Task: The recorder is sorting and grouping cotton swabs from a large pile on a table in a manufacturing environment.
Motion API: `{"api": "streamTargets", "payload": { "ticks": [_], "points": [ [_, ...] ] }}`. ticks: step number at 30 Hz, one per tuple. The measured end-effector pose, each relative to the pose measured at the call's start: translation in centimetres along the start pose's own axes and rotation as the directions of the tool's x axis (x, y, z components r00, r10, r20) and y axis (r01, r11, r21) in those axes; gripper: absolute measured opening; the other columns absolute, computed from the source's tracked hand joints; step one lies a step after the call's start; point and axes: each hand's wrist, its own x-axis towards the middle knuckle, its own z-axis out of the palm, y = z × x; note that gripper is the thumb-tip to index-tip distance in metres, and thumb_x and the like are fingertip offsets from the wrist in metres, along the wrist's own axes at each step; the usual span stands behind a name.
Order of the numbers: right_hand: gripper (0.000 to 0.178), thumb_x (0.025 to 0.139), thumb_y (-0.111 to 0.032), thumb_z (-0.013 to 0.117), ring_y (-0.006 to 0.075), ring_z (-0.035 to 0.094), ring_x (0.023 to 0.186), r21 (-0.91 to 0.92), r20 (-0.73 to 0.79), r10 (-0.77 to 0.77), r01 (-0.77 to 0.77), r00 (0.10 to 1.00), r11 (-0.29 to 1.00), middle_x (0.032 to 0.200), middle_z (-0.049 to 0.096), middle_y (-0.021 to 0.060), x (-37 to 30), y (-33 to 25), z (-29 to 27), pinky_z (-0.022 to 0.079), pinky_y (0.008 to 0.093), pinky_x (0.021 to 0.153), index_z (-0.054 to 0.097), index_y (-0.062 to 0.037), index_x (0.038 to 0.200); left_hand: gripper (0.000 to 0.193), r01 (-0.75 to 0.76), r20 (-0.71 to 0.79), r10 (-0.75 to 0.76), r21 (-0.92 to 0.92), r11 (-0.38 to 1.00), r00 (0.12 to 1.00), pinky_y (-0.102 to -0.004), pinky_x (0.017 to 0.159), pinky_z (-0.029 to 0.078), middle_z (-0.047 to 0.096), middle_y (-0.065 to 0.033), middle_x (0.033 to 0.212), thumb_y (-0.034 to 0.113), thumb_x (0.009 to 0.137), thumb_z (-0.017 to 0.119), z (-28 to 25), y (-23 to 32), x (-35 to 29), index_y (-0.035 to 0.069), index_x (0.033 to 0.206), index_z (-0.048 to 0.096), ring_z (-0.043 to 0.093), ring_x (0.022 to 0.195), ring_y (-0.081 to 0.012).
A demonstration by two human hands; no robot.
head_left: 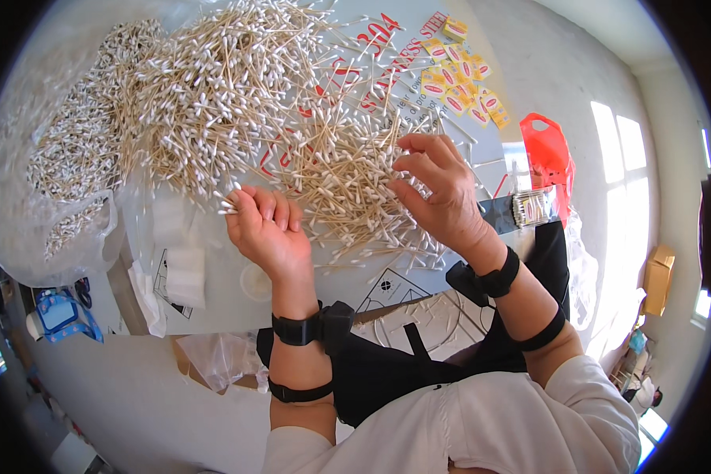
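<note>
My left hand (pixel 270 231) is closed in a pinch around several cotton swabs (pixel 227 202), their white tips poking out past the thumb. It hovers at the front left of a loose heap of cotton swabs (pixel 347 186). Over the right side of that heap is my right hand (pixel 444 193), its fingers curved and apart from the thumb, with nothing visible between them. A much larger pile of cotton swabs (pixel 213 95) rises at the back left. More swabs lie in a clear plastic bag (pixel 24 245) at the far left. Both wrists wear black straps.
Small yellow-and-red labels (pixel 458 75) are scattered at the back right. A red plastic bag (pixel 549 154) and a clear pack of swabs (pixel 536 207) stand at the right edge. White plastic sleeves (pixel 186 276) and a blue lanyard (pixel 67 314) lie at the left front.
</note>
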Motion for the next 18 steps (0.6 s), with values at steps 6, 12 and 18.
{"api": "streamTargets", "payload": {
  "ticks": [6,12,18],
  "points": [
    [0.031,0.063,-0.013,0.073,0.0301,0.046,0.112,-0.045,0.26,-0.181,0.199,0.949,0.979,0.116,0.053,0.0099,2.9,-2.0,1.3,0.038,0.0419,0.092,0.063,-0.0102,0.092,0.03,-0.024,-0.007,0.024,-0.02,0.999,1.0,-0.0226,0.039,0.026,0.034,0.0034,0.06,0.033,0.097,0.046,-0.2,-0.1,0.1,0.009,0.078,0.045,0.03,0.046,-0.0067],
    [0.022,0.061,-0.004,0.057,0.0303,0.045,0.111,-0.189,0.125,-0.029,0.052,0.992,0.98,0.118,0.053,0.0099,3.5,0.4,2.6,0.037,0.0424,0.09,0.064,-0.0051,0.082,0.03,-0.059,-0.017,0.058,-0.025,0.998,0.998,-0.0229,0.039,0.026,0.033,0.0035,0.06,0.032,0.097,0.046,-0.3,0.4,0.2,0.009,0.077,0.046,0.03,0.046,-0.0069],
    [0.021,0.061,-0.003,0.058,0.0314,0.045,0.112,-0.063,0.021,0.064,-0.062,0.998,0.996,0.117,0.055,0.0081,3.6,0.9,2.7,0.035,0.0452,0.098,0.065,-0.0053,0.081,0.029,-0.042,-0.027,0.042,-0.017,0.999,0.999,-0.0236,0.039,0.027,0.034,0.0034,0.06,0.034,0.096,0.047,-0.4,0.6,0.1,0.009,0.081,0.046,0.03,0.047,-0.0074]
  ]
}}
